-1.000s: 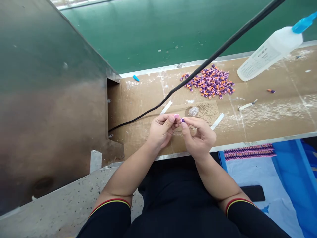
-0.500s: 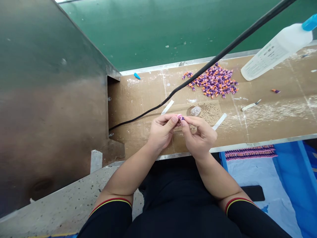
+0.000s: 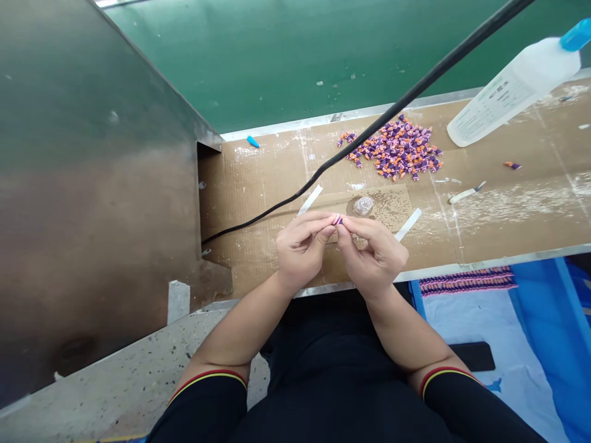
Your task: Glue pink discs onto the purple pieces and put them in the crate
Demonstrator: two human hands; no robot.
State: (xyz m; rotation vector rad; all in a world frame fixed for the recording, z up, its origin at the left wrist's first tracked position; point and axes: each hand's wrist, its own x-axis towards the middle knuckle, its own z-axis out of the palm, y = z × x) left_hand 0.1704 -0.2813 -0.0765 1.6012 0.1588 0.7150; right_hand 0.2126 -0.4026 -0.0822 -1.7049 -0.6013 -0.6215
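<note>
Both hands meet near the front edge of the cardboard-covered bench, pinching one small purple-and-pink piece between their fingertips. My left hand grips its pink side with thumb and forefinger. The purple side is between the thumb and forefinger of my right hand. Fingertips hide much of the piece. Just behind them stands a small clear cup or dome on a taped-down piece of card. Further back lies a pile of similar small purple, pink and orange pieces.
A black cable crosses above the bench. A white bottle with a blue cap stands at right, near a small white-handled tool. A metal cabinet borders the left. Below right, a blue bin holds rows of pieces and a black phone-like slab.
My left hand has turned slightly, its fingers closing further over the piece, so less pink shows. My right hand stays nearly in place. The view has shifted slightly.
</note>
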